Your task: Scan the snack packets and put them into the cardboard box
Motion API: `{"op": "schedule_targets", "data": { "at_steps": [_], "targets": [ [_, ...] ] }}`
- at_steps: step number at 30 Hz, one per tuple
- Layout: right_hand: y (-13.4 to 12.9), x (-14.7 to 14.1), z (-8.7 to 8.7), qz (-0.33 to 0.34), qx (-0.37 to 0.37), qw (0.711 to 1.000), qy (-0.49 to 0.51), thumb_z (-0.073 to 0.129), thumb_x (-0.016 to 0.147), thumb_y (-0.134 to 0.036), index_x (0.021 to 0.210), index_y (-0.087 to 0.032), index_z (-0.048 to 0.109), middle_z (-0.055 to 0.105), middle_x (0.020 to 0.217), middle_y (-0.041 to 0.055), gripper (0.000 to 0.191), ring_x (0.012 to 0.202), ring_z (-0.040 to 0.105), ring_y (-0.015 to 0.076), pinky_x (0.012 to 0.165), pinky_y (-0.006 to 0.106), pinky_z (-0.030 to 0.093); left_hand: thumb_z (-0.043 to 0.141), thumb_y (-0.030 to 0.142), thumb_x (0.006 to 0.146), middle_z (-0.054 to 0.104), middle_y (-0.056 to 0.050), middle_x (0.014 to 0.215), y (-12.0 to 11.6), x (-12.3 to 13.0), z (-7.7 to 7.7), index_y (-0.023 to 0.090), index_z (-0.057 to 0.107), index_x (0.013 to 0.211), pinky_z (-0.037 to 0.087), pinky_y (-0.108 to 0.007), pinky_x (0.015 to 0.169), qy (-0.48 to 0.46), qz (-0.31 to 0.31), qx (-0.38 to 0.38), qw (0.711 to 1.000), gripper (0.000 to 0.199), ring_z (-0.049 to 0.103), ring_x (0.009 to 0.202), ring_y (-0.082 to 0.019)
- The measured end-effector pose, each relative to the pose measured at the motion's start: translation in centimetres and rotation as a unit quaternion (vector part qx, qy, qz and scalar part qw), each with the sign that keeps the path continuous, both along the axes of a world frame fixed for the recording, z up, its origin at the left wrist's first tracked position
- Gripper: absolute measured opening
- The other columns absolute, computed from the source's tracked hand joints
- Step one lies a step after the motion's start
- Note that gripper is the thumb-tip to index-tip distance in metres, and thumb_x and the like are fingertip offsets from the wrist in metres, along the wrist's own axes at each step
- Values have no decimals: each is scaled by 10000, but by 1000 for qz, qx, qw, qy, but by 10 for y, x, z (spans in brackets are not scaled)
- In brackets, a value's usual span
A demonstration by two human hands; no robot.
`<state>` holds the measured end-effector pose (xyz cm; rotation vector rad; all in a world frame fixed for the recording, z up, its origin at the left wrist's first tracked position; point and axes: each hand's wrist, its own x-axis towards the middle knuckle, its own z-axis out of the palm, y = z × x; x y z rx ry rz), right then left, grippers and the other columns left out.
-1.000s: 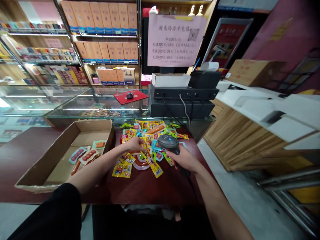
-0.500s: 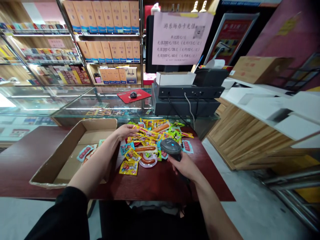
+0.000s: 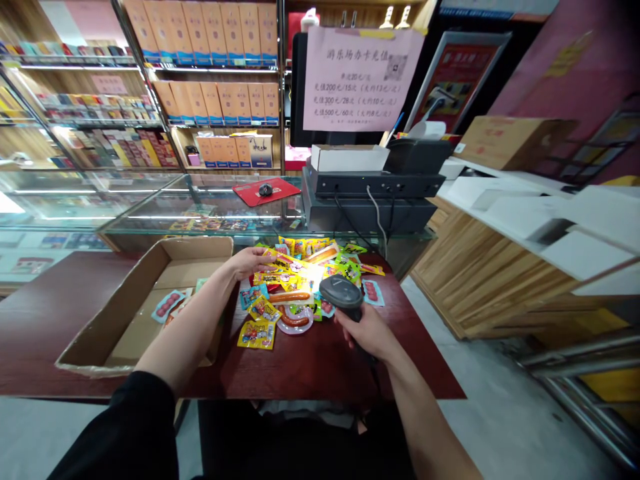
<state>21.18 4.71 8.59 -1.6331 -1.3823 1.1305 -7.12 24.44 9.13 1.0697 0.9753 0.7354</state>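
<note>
My left hand (image 3: 251, 263) pinches one end of a long yellow snack packet (image 3: 286, 261) above a pile of packaged snacks. In my right hand (image 3: 367, 331) is a black barcode scanner (image 3: 342, 293), its head turned toward that packet. Bright light from the scanner falls on the packet's right end and washes out the print. Around them lie a wrapped sausage (image 3: 290, 297), a curved sausage pack (image 3: 295, 320), a small yellow packet (image 3: 257, 335) and a blue-edged packet (image 3: 373, 293). The scanner hides part of the pile.
Left of the pile stands an open cardboard box (image 3: 143, 267) with a few snack packets inside. Behind the dark red table (image 3: 310, 373) is a glass counter (image 3: 210, 193) bearing a mouse (image 3: 265, 190) and a cash drawer (image 3: 367, 212) with cables.
The scanner's light has come on and now shines brightly on the yellow packet and the pile beside it. Both hands keep nearly the same position.
</note>
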Motion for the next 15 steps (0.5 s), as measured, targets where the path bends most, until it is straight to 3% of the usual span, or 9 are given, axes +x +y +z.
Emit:
{"op": "schedule_targets", "data": {
  "at_steps": [9,15],
  "targets": [
    [-2,-1,2,-2,2,1000,11,656,773,-521,828,-221,559,546,440,-61,319,361,525,135,407,244,409,908,142,666,775,-82,921,3,-2,-3,113,744,809,609,-285,869,-5,7,1,1000,220,747,903,-192],
    [-5,-1,7,13,4,1000,1,637,768,-533,841,-214,567,557,444,-59,334,363,528,133,416,242,424,837,71,735,781,-108,955,6,-10,14,97,758,847,627,-264,831,-28,44,6,999,139,756,881,-189]
  ]
}}
